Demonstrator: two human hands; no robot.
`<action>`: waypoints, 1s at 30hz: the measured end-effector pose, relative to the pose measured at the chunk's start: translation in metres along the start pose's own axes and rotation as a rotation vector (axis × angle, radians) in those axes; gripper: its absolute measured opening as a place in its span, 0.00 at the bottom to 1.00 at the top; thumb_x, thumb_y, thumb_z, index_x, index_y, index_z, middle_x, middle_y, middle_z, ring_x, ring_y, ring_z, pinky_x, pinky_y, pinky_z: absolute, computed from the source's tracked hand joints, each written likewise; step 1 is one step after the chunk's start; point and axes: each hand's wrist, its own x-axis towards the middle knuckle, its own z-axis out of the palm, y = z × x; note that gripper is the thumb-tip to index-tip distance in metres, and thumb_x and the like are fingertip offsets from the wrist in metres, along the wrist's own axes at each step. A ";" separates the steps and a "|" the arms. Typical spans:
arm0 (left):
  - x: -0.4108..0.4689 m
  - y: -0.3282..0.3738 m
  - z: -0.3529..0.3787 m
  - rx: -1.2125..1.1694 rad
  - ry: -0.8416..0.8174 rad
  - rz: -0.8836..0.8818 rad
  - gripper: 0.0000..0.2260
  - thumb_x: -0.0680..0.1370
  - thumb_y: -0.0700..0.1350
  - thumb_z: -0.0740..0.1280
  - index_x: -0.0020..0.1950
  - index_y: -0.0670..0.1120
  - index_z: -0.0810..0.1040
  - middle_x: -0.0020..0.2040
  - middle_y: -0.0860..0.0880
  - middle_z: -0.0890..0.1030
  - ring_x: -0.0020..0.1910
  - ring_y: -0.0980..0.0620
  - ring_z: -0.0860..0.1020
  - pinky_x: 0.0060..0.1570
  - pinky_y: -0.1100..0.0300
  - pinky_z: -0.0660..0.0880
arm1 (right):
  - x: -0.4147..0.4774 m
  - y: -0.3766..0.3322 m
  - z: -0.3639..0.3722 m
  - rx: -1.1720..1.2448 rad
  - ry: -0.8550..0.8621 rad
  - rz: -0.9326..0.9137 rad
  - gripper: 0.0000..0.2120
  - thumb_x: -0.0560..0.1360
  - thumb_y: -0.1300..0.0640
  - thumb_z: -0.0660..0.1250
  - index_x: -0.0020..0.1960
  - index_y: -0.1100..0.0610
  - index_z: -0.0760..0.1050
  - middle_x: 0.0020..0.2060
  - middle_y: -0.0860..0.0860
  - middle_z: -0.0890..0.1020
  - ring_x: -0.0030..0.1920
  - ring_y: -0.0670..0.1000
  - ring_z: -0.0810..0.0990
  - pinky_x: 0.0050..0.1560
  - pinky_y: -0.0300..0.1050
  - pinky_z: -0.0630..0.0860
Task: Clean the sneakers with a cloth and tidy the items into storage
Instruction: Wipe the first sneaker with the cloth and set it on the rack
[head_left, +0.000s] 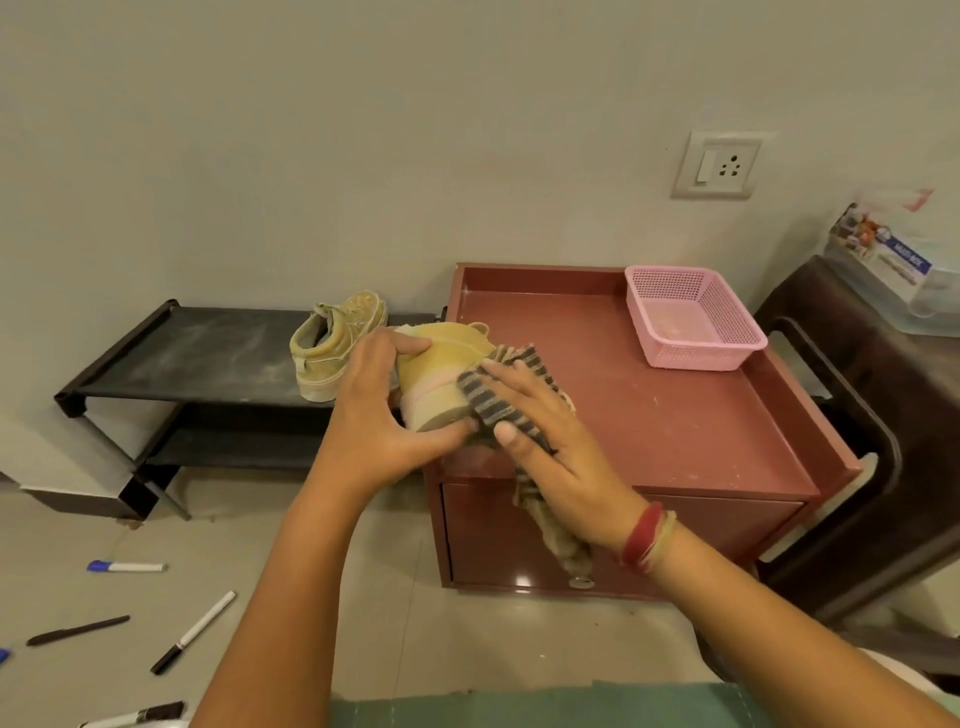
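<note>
Left hand (374, 410), curled, grips a tan sneaker (441, 364) with fingers over the upper and thumb under the sole. Right hand (550, 447), fingers nearly straight and close together, presses a grey striped cloth (498, 405) flat against the sneaker's side, the cloth's loose end hanging below the palm. The sneaker is at the near left corner of a red cabinet (675, 415) bearing a pink basket (691, 317) at its far right; the second sneaker (332, 343) stands on the black shoe rack (197, 353) just beside, and markers (195, 631) lie on the floor.
</note>
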 end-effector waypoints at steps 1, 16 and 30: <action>0.000 -0.001 0.000 0.024 -0.017 -0.010 0.31 0.61 0.59 0.74 0.59 0.51 0.68 0.56 0.56 0.70 0.59 0.62 0.69 0.53 0.64 0.73 | 0.000 0.004 -0.002 -0.052 -0.036 -0.016 0.20 0.78 0.41 0.53 0.69 0.34 0.61 0.71 0.36 0.64 0.74 0.43 0.57 0.74 0.48 0.53; -0.002 -0.009 -0.003 0.350 -0.225 -0.083 0.46 0.57 0.63 0.74 0.71 0.48 0.67 0.62 0.53 0.71 0.58 0.59 0.69 0.52 0.66 0.68 | -0.004 0.036 0.004 -0.582 -0.118 -0.178 0.25 0.75 0.58 0.56 0.72 0.50 0.64 0.71 0.48 0.67 0.73 0.51 0.61 0.73 0.54 0.58; -0.003 -0.014 -0.001 0.443 -0.262 -0.093 0.48 0.61 0.64 0.71 0.74 0.43 0.64 0.69 0.48 0.71 0.67 0.51 0.69 0.64 0.59 0.67 | 0.010 0.042 -0.004 -0.475 -0.096 0.151 0.23 0.76 0.37 0.45 0.70 0.35 0.56 0.73 0.39 0.59 0.74 0.43 0.48 0.74 0.61 0.45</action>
